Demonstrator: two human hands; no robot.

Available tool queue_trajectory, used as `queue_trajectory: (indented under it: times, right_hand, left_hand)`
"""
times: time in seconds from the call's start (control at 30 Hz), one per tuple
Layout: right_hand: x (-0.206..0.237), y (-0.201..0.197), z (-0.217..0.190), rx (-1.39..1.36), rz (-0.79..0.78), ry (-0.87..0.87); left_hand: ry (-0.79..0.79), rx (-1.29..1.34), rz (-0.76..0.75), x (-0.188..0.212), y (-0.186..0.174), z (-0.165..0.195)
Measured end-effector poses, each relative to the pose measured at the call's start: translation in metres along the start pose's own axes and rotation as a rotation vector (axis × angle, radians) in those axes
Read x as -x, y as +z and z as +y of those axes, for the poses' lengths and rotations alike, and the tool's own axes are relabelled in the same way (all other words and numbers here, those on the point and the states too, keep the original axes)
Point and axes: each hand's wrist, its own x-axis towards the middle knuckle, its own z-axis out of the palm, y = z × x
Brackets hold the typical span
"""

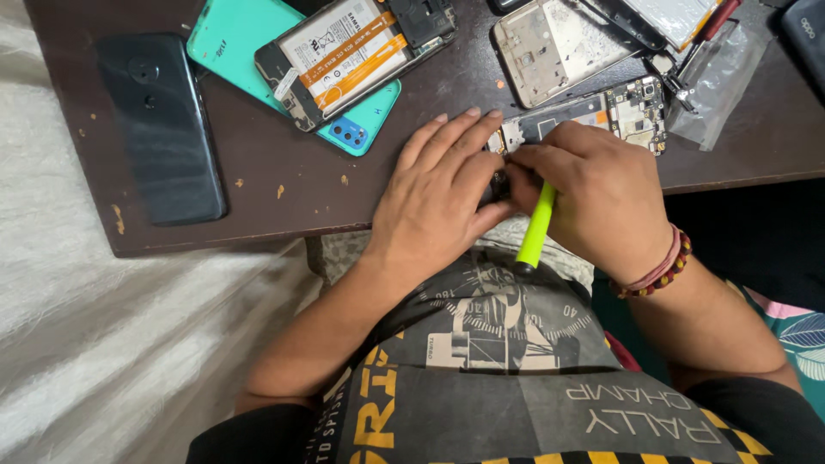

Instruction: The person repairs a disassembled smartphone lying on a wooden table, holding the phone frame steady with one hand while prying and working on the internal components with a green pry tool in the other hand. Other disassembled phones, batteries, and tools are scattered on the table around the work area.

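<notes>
My left hand (436,202) lies flat on the near edge of the dark wooden table (284,185), its fingers pressing down on an opened phone frame (614,110) with an exposed circuit board. My right hand (597,193) grips a yellow-green screwdriver (535,230), its handle pointing back at my body and its tip hidden between the two hands. The hands touch each other over the near end of the frame. A red beaded bracelet (660,268) circles my right wrist.
A dark phone (161,127) lies face down at the left. A teal back cover (234,36) sits under an opened phone with its battery showing (348,53). Another bare frame (550,45), a clear plastic bag (720,73) and small parts lie at the back right. White cloth (103,344) covers the left.
</notes>
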Motion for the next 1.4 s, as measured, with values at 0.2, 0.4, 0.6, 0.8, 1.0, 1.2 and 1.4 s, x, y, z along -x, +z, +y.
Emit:
queue_trajectory:
  times: [0.2,0.4,0.6,0.8,1.0,1.2,1.4]
  right_hand:
    - [-0.001,0.001,-0.005,0.067,-0.028,0.06]
    - [-0.002,-0.001,-0.015,0.128,-0.079,0.089]
    - [-0.002,-0.006,-0.016,0.148,-0.103,0.046]
    - [-0.001,-0.008,-0.016,0.161,-0.119,0.041]
    - [-0.001,-0.011,-0.015,0.163,-0.129,0.041]
    - [-0.003,-0.014,-0.018,0.159,-0.144,0.049]
    - [-0.004,-0.016,-0.016,0.09,-0.034,0.052]
  left_hand:
    - [-0.015,0.013,0.015,-0.001,0.0,0.003]
    - [-0.001,-0.01,0.018,-0.001,-0.002,0.005]
    - [-0.007,0.002,0.0,-0.002,-0.004,0.008]
    - [-0.005,0.003,0.003,-0.003,-0.006,0.011]
    - [-0.009,0.005,-0.001,-0.005,-0.008,0.014]
    - [-0.005,0.005,-0.004,-0.006,-0.012,0.015]
    - [-0.002,0.014,0.014,-0.004,-0.013,0.015]
